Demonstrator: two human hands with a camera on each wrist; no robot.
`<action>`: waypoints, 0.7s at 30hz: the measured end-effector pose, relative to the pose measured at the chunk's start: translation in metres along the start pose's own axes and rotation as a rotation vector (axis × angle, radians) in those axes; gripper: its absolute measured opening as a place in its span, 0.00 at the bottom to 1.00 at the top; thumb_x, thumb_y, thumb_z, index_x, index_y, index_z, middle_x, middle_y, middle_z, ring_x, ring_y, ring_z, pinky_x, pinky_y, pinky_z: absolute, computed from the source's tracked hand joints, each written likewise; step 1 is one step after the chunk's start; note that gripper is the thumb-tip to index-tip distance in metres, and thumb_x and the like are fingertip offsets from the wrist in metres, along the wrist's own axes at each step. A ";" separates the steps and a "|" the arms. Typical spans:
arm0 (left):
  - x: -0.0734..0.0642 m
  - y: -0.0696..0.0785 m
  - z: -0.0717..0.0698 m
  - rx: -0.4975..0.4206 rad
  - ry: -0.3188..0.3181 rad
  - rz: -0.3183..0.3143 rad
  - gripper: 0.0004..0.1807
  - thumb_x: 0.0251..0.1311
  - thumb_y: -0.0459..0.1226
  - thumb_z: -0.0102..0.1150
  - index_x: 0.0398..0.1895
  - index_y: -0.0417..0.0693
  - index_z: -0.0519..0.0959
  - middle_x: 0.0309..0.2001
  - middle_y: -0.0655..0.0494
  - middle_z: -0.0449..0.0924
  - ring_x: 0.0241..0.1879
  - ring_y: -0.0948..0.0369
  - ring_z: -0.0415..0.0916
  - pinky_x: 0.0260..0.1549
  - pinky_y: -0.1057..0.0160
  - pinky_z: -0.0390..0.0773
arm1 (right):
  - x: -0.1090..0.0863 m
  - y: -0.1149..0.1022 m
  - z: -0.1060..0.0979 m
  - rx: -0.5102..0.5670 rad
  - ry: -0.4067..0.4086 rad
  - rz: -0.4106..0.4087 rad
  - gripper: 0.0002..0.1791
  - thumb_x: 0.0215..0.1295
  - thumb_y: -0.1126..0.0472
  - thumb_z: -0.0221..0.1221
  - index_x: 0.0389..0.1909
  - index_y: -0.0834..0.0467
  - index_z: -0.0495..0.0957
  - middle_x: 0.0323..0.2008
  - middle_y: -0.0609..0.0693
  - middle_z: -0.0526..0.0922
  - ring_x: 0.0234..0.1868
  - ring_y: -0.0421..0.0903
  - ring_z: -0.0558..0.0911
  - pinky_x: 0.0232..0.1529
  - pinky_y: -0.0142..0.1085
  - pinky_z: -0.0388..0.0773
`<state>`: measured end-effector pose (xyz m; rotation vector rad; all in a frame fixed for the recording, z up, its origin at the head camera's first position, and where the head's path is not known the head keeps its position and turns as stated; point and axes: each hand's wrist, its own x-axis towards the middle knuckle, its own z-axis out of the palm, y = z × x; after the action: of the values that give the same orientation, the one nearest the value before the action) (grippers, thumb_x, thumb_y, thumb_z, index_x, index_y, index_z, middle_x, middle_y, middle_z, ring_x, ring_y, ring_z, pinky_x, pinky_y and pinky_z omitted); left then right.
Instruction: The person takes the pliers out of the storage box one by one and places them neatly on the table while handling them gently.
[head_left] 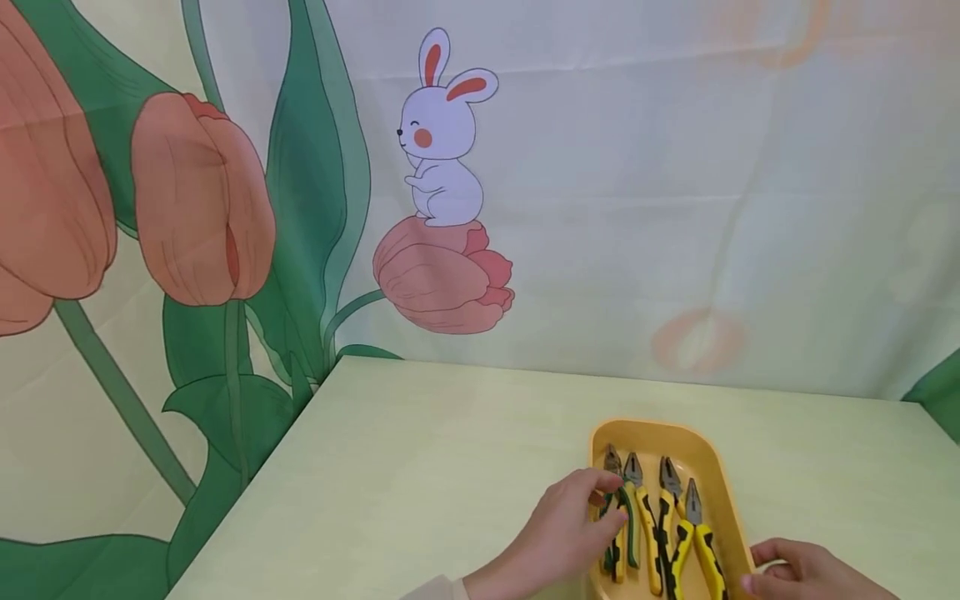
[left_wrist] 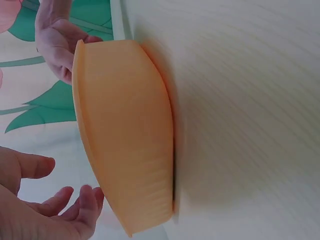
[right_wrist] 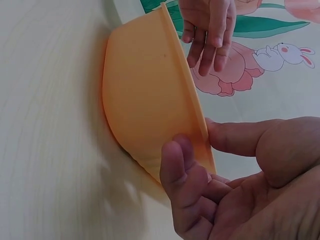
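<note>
A yellow plastic tray (head_left: 722, 479) stands on the table and holds several pliers lying side by side, their jaws toward the far end. My left hand (head_left: 566, 529) is over the tray's left side, thumb and fingers apart, close to pliers with green handles (head_left: 633, 542). In the left wrist view the fingers of that hand (left_wrist: 80, 212) hang loosely at the rim. My right hand (head_left: 806, 571) pinches the tray's right rim; the right wrist view has the thumb (right_wrist: 235, 137) on the rim and the fingers along the outer wall. Farther right lie pliers with yellow-and-black handles (head_left: 681, 550).
The pale table (head_left: 450, 450) extends to the left of the tray and behind it. At its back edge hangs a cloth backdrop (head_left: 600, 208) printed with tulips and a white rabbit (head_left: 446, 183).
</note>
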<state>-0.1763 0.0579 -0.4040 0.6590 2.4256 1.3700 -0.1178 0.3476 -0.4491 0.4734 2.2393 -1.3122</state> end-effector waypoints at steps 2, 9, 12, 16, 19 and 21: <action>0.001 0.005 0.003 -0.014 -0.015 -0.021 0.20 0.69 0.39 0.66 0.61 0.46 0.79 0.54 0.60 0.80 0.48 0.63 0.77 0.44 0.62 0.79 | 0.000 -0.001 0.001 -0.007 -0.002 -0.002 0.21 0.77 0.59 0.59 0.55 0.74 0.70 0.34 0.54 0.81 0.33 0.48 0.80 0.41 0.37 0.81; 0.010 0.022 0.013 0.109 -0.056 -0.112 0.23 0.68 0.41 0.67 0.63 0.43 0.79 0.40 0.60 0.85 0.24 0.67 0.72 0.28 0.66 0.78 | -0.006 -0.006 0.001 0.001 -0.006 -0.012 0.17 0.77 0.61 0.59 0.52 0.72 0.71 0.33 0.55 0.79 0.32 0.48 0.79 0.40 0.37 0.79; 0.013 0.027 0.014 0.192 -0.113 -0.119 0.25 0.69 0.42 0.66 0.63 0.38 0.78 0.15 0.62 0.73 0.08 0.65 0.51 0.14 0.67 0.63 | -0.008 -0.009 0.001 0.007 -0.005 0.004 0.15 0.76 0.63 0.59 0.52 0.71 0.71 0.32 0.55 0.78 0.31 0.49 0.79 0.40 0.37 0.78; 0.017 0.032 0.016 0.307 -0.190 -0.139 0.19 0.68 0.43 0.66 0.22 0.40 0.80 0.05 0.62 0.50 0.06 0.65 0.43 0.09 0.67 0.53 | -0.009 -0.013 0.001 0.006 0.008 0.032 0.15 0.75 0.63 0.60 0.52 0.71 0.72 0.32 0.56 0.77 0.32 0.49 0.78 0.40 0.37 0.77; 0.021 0.033 0.021 0.398 -0.224 -0.172 0.35 0.68 0.45 0.67 0.06 0.49 0.60 0.06 0.61 0.48 0.06 0.65 0.45 0.09 0.68 0.52 | -0.010 -0.013 0.002 0.004 0.008 0.029 0.16 0.75 0.63 0.60 0.52 0.71 0.72 0.32 0.56 0.76 0.32 0.49 0.77 0.40 0.37 0.77; 0.024 0.032 0.026 0.478 -0.247 -0.187 0.35 0.69 0.48 0.66 0.06 0.49 0.61 0.09 0.60 0.53 0.08 0.64 0.50 0.11 0.68 0.57 | -0.010 -0.013 0.001 0.003 0.012 0.028 0.16 0.75 0.63 0.61 0.51 0.71 0.72 0.32 0.56 0.76 0.32 0.49 0.77 0.40 0.37 0.77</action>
<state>-0.1773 0.1043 -0.3901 0.6395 2.5403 0.5969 -0.1162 0.3399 -0.4351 0.5122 2.2328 -1.3020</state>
